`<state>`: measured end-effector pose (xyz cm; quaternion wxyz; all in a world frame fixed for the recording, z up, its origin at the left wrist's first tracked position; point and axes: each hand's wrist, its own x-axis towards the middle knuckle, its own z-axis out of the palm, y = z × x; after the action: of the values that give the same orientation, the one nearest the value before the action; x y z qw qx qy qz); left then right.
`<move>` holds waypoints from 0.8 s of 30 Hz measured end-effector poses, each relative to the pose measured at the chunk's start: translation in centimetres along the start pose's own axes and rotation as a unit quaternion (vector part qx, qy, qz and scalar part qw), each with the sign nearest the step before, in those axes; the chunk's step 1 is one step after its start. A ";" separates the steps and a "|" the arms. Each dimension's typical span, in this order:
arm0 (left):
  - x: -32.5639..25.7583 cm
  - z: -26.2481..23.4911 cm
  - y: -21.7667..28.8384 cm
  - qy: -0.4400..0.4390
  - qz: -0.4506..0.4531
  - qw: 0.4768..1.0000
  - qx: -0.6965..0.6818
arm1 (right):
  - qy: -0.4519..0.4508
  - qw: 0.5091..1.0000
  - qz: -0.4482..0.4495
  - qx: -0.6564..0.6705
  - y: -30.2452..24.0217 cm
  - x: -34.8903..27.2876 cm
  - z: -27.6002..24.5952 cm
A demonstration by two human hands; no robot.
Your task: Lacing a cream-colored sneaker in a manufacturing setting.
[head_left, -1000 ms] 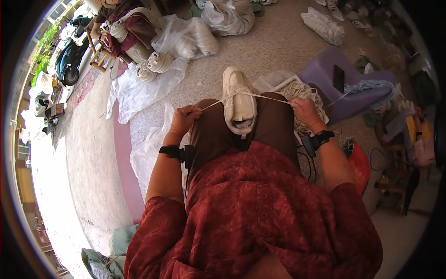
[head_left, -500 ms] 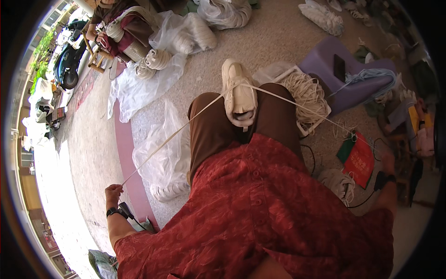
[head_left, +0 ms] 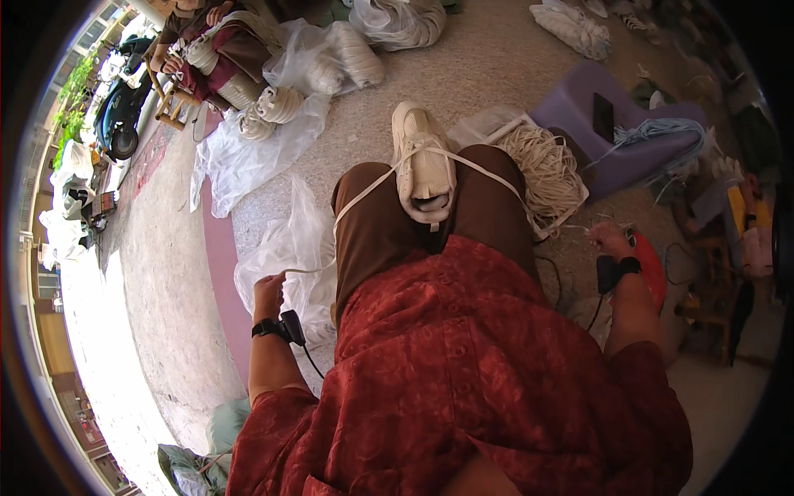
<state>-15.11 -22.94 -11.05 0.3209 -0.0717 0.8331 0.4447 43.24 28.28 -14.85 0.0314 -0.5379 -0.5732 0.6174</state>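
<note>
Shoe (head_left: pixel 426 169) position?

Between your thighs (head_left: pixel 364 248), toe pointing away — ahead of both hands, well apart from each.

Hands?

Your left hand (head_left: pixel 269 295) is pinching the lace (head_left: pixel 374 188), out past your left thigh. Your right hand (head_left: pixel 610 240) is curled out right — blurred, can't tell if it's gripping.

A purple plastic stool (head_left: pixel 556 116) stands at the right, a dark phone-like slab (head_left: pixel 604 118) and light-blue strands (head_left: pixel 657 149) lying on it. At the upper left a co-worker (head_left: pixel 184 29) sits by a wooden frame (head_left: pixel 165 106) — a dark scooter (head_left: pixel 121 128) and green plants (head_left: pixel 74 122) beyond. Clear plastic sheeting (head_left: pixel 248 169) spreads over the floor — reaching a pinkish band (head_left: pixel 220 273).
</note>
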 end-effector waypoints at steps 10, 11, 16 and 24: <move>-5.0 21.3 18.6 -0.518 0.176 0.833 0.080 | -0.293 0.884 -0.267 -0.248 -25.9 6.6 22.6; -4.4 22.5 18.9 -0.505 0.203 0.830 0.122 | -0.232 0.850 -0.362 -0.305 -25.7 8.2 23.1; -1.8 25.1 18.3 -0.343 0.236 0.908 -0.051 | -0.061 0.931 -0.358 -0.017 -25.2 9.2 26.6; -1.4 25.6 17.5 -0.321 0.258 0.911 -0.037 | 0.002 0.938 -0.344 -0.027 -24.1 9.6 27.5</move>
<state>-9.04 7.40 -8.27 0.4421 0.2802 0.6576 0.5419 6.05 24.25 -9.43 0.2292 -0.3097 -0.7396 0.5519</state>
